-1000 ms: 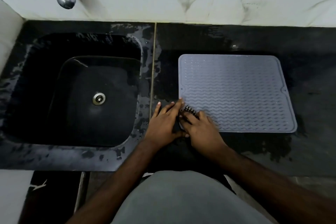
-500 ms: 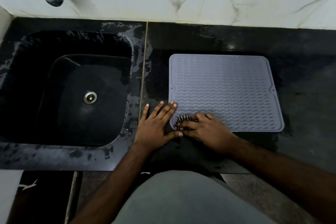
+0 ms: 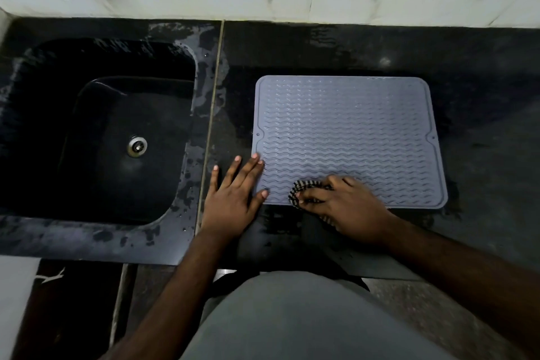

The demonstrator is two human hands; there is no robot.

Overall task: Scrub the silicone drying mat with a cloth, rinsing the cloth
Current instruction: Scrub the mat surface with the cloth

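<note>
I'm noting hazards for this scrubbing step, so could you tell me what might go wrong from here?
The left hand pins only the near left edge of the silicone mat, so the far side could slide or bunch on the wet black counter. The right hand bunches the striped cloth small at the mat's near edge, so it may slip off onto the counter and pick up grime.

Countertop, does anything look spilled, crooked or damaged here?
Only water: wet patches on the countertop around the drying mat and sink rim. The mat lies flat and square, no visible damage.
</note>
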